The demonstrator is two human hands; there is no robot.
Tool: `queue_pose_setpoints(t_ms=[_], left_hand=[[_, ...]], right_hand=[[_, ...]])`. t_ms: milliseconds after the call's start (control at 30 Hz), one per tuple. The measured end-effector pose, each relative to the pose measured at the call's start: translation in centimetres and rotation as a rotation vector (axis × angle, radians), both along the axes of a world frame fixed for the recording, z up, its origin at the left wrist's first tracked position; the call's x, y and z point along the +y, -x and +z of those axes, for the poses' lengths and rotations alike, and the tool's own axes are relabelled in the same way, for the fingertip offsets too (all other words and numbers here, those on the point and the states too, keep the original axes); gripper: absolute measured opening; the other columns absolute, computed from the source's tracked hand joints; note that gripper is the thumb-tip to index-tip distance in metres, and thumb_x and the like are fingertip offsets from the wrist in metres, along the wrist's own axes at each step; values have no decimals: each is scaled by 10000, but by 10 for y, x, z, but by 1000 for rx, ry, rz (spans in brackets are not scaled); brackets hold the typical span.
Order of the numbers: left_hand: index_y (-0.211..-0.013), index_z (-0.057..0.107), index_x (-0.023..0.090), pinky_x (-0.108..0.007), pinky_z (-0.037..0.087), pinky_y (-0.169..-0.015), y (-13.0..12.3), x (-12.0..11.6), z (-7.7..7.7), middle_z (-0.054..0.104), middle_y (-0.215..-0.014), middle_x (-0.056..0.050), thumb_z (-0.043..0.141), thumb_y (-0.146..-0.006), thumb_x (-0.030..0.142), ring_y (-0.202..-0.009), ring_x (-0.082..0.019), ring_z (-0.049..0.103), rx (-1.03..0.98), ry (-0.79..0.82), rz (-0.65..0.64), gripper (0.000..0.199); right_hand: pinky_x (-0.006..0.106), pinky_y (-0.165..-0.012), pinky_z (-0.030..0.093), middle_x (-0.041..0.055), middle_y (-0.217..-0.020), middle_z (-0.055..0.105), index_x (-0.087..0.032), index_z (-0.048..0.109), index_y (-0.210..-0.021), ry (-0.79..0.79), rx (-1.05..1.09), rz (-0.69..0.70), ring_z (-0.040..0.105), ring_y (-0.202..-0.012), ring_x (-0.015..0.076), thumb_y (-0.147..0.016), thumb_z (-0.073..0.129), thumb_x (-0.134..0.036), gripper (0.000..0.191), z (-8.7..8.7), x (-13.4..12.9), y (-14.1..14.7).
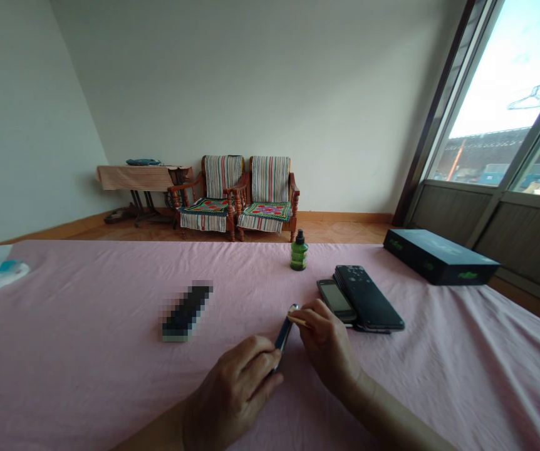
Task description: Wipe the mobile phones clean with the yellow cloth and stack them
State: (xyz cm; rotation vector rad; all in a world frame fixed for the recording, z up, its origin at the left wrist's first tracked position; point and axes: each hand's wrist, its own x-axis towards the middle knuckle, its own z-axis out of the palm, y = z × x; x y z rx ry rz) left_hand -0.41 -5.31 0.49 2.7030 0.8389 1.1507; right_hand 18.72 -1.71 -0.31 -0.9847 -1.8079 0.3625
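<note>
1. While the left hand (232,387) grips a device (284,334), the right hand (329,346) pinches a stick (299,321) at the device's far end.
2. The device is over the cloth (110,363), left of a phone (336,299).

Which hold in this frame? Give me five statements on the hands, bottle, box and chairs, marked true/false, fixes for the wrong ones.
1. The left hand holds a slim dark object. True.
2. The right hand is empty. False: the right hand pinches a thin stick.
3. The green bottle stands upright on the pink cloth. True.
4. The black box sits left of the green bottle in the picture. False: the black box is to its right.
5. Two chairs stand side by side beyond the pink cloth. True.
</note>
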Motion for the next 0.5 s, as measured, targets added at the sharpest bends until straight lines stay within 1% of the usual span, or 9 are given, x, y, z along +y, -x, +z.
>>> queue_pose_setpoints(t_ms=[100,167,300,400,500], left_hand=[[-1065,566,156,-240,552,-800,-1,-1,1,590,-963,-69,506,-913,101,-876,-155,627,4,-1,6,173],[-1088,562,163,-256,548,-828,-1,-1,1,589,-992,-75,489,-919,99,-911,-163,623,6,18,6,196],[-1104,557,186,-270,531,-868,0,0,0,587,-1018,-66,482,-905,68,-958,-164,608,2,80,-3,243],[-1118,543,200,-288,524,-888,-1,0,-1,577,-1063,-61,520,-843,23,-990,-175,594,23,130,19,328],[-1172,506,215,-314,513,-915,-2,1,-3,569,-1091,-57,496,-804,-21,-1025,-183,576,78,181,54,437]], right_hand=[[229,-623,408,18,-788,529,-196,659,-893,-6,6,7,523,-702,135,-751,445,26,340,0,-3,3],[217,-579,381,10,-774,523,-191,635,-844,-7,15,51,505,-670,125,-704,442,50,340,0,-12,10],[202,-563,366,3,-780,519,-190,590,-790,24,54,127,505,-668,114,-676,449,56,307,0,-25,21],[195,-559,368,-1,-780,508,-193,588,-810,26,55,117,497,-661,110,-669,445,58,321,1,-25,21],[196,-573,384,2,-788,512,-193,594,-831,13,49,94,503,-671,113,-661,435,59,343,1,-24,18]])
